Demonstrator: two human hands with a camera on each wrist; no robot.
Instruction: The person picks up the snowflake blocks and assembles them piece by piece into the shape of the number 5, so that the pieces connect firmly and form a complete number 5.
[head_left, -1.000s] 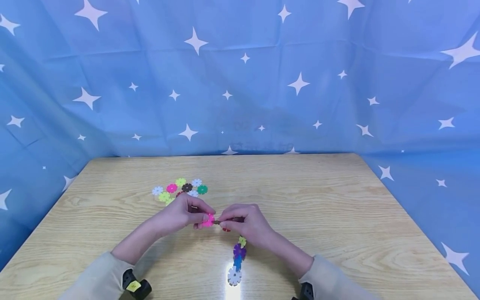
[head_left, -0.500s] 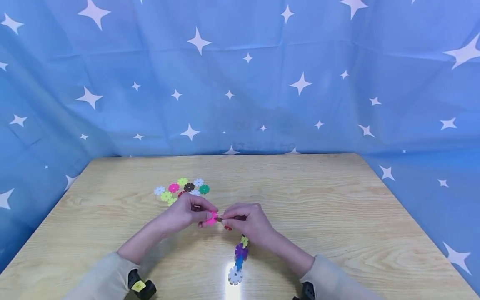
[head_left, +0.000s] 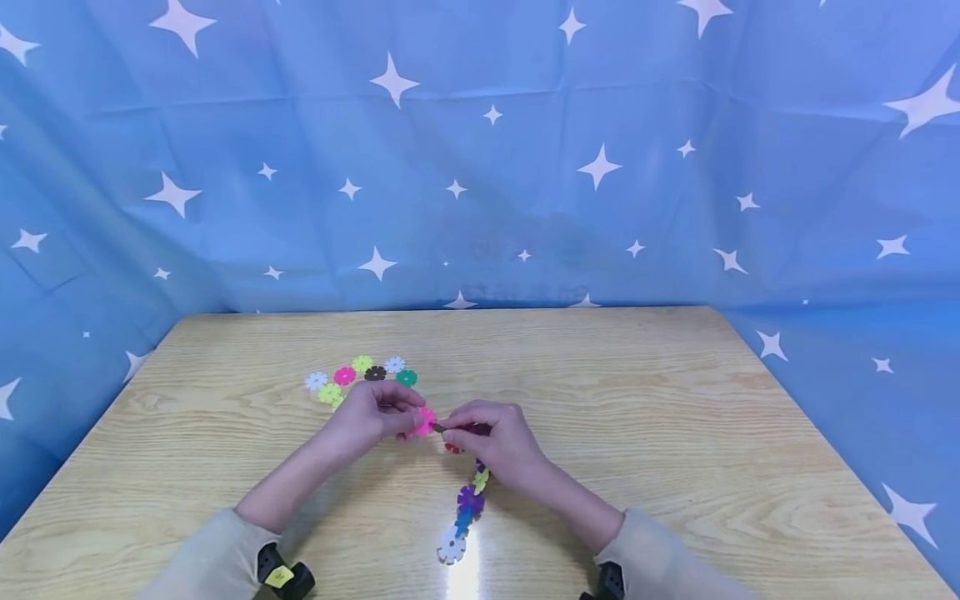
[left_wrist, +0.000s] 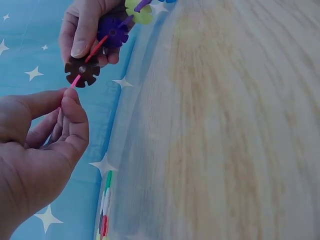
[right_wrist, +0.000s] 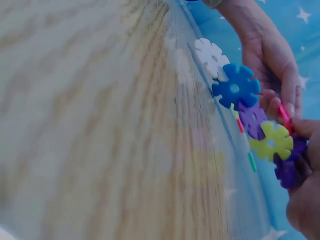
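Note:
Between its thumb and fingers, my left hand (head_left: 378,412) pinches a pink snowflake disc (head_left: 425,421). My right hand (head_left: 495,437) grips a brown snowflake disc (left_wrist: 82,72) at the end of a linked chain. In the left wrist view the pink disc is edge-on, its rim at the brown disc's notch. Beyond the brown one, the chain runs through a red disc (head_left: 453,447), a dark purple disc (left_wrist: 113,32), a yellow-green disc (right_wrist: 271,142), a purple disc (head_left: 471,501), a blue disc (right_wrist: 235,86) and a white disc (head_left: 452,546), hanging toward the table's near side.
Several loose discs lie flat on the wooden table (head_left: 637,400) behind my left hand, among them a green disc (head_left: 407,377), a pink disc (head_left: 345,376) and a black disc (head_left: 375,373). A blue star-patterned cloth (head_left: 480,167) hangs behind the table.
Both hands have shifted slightly away from me with the pink and brown discs held together. The chain's white end has swung a little to the left.

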